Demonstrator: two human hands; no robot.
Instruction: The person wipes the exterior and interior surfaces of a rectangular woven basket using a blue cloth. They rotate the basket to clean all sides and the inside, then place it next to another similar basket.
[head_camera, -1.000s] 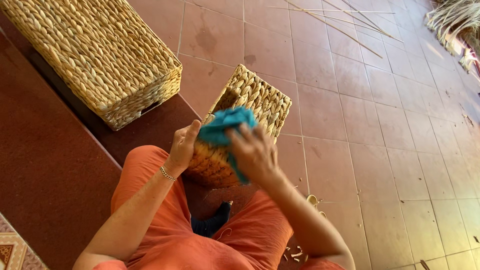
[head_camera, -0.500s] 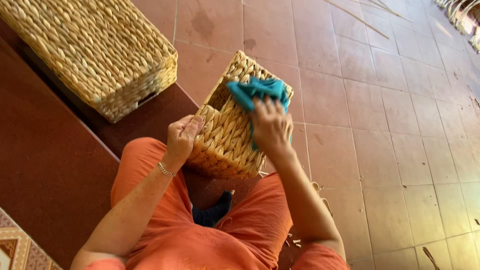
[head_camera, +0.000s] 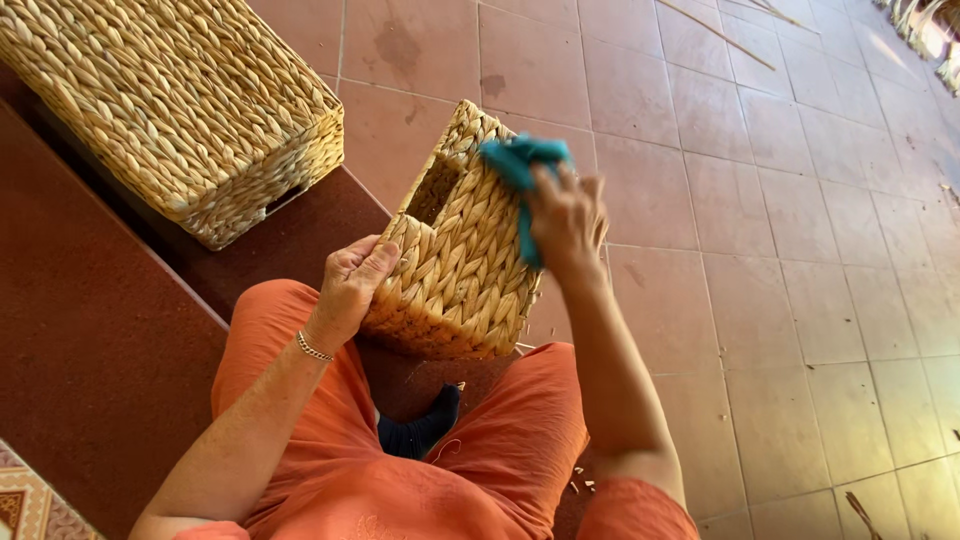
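Note:
A small woven straw basket (head_camera: 455, 250) with a handle slot rests on its side against my knees. My left hand (head_camera: 352, 282) grips its near left corner, thumb on top. My right hand (head_camera: 567, 220) presses a teal cloth (head_camera: 520, 170) against the basket's far upper side. The cloth is bunched under my fingers and partly hidden by them. I sit with orange trousers (head_camera: 400, 470) and a dark sock (head_camera: 420, 430) showing between my legs.
A larger woven basket (head_camera: 170, 100) lies upside down on the dark red step (head_camera: 80, 330) at the upper left. Terracotta floor tiles (head_camera: 780, 280) spread to the right, with thin straw stalks (head_camera: 715, 32) and scraps at the far top.
My right hand has slid the teal cloth from the basket's near end up along its side to the far end. The basket has tilted and turned slightly in my left hand.

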